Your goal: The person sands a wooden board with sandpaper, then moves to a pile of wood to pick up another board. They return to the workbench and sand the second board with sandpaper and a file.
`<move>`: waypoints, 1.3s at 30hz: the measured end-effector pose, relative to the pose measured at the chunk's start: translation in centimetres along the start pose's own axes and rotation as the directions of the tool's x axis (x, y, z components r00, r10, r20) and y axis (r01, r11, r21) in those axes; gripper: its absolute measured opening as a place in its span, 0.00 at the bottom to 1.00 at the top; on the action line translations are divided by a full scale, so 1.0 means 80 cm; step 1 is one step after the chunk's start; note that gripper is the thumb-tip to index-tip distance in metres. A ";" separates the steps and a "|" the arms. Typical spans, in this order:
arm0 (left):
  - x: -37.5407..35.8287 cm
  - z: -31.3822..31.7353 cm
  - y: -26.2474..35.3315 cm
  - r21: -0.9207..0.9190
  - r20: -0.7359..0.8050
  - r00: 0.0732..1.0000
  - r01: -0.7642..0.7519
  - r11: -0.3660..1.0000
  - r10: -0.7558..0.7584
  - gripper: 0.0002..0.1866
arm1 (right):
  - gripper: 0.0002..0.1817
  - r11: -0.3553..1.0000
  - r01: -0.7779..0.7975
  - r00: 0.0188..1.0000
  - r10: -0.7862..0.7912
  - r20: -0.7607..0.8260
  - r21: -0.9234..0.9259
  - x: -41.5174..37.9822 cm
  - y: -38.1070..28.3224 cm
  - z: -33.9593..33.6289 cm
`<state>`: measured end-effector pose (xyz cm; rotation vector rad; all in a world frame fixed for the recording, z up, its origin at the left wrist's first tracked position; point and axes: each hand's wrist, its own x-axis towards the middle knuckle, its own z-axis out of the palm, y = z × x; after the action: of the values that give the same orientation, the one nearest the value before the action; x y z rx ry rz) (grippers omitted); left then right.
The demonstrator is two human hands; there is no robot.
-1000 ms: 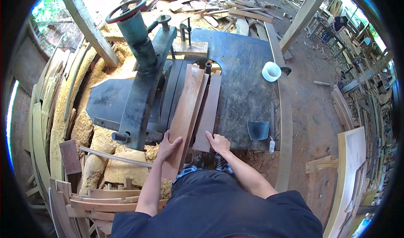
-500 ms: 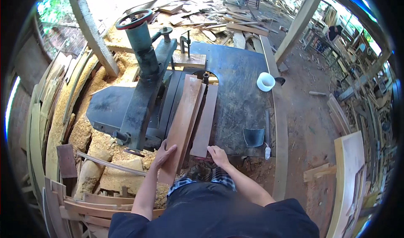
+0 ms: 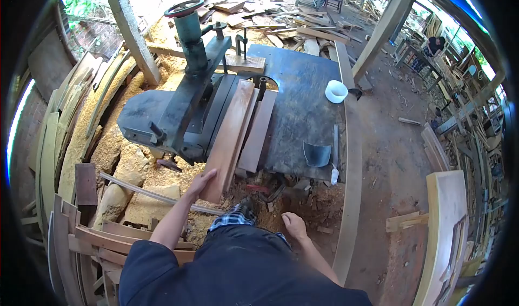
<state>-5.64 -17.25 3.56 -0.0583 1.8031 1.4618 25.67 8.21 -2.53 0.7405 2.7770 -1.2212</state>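
Note:
My left hand (image 3: 204,181) grips the left edge of a long reddish-brown wooden board (image 3: 230,146) near its close end. That board slopes across the black machine table (image 3: 300,111), its near end jutting past the table edge. A second, narrower board (image 3: 258,135) lies on the table just to its right, next to an upright metal spindle (image 3: 263,85). Apart from both boards, my right hand (image 3: 294,226) hangs over the littered ground in front of the table. Its fingers are curled and I see nothing in them.
A heavy machine arm with a handwheel (image 3: 184,8) stands at left. A white container (image 3: 336,91), a dark curved sheet (image 3: 317,154) and a small white bottle (image 3: 334,174) sit on the table's right. Scrap wood lies around; people are in the background.
My right hand has left the end of the narrower board and drawn back toward my body. My left hand stays on the larger board. The view has shifted slightly.

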 end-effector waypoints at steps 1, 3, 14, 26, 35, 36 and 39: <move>0.000 0.002 0.004 -0.087 0.042 0.999 -0.012 0.996 0.016 0.32 | 0.15 0.997 -0.071 0.996 0.072 -0.047 0.031 -0.020 0.007 0.001; -0.003 0.003 0.026 -0.104 0.107 0.994 0.013 0.994 -0.002 0.31 | 0.15 0.988 -0.138 0.985 0.144 -0.094 0.072 -0.060 0.018 0.009; -0.052 0.074 0.129 -0.393 0.408 0.909 0.263 0.881 -0.089 0.24 | 0.16 0.919 -0.341 0.920 0.370 -0.132 0.200 -0.214 0.100 0.058; 0.003 0.200 0.020 -0.345 0.277 0.958 0.168 0.924 -0.071 0.42 | 0.15 0.735 -0.472 0.759 0.619 -0.200 0.486 -0.278 0.075 0.081; -0.008 0.217 0.005 -0.304 0.215 0.943 0.311 0.900 -0.253 0.42 | 0.17 0.796 -0.352 0.872 0.470 -0.137 0.491 -0.133 0.043 0.015; -0.014 0.216 0.010 -0.286 0.245 0.932 0.333 0.898 -0.267 0.41 | 0.17 0.866 -0.279 0.900 0.386 -0.200 0.415 -0.104 0.034 0.002; 0.010 0.217 -0.003 -0.218 0.283 0.906 0.379 0.899 -0.313 0.37 | 0.18 0.984 -0.031 0.911 0.099 -0.400 0.174 -0.017 -0.051 -0.048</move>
<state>3.32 -2.43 2.63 -0.3130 1.3092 1.3744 25.76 7.96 3.27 1.2228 2.9546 -1.4430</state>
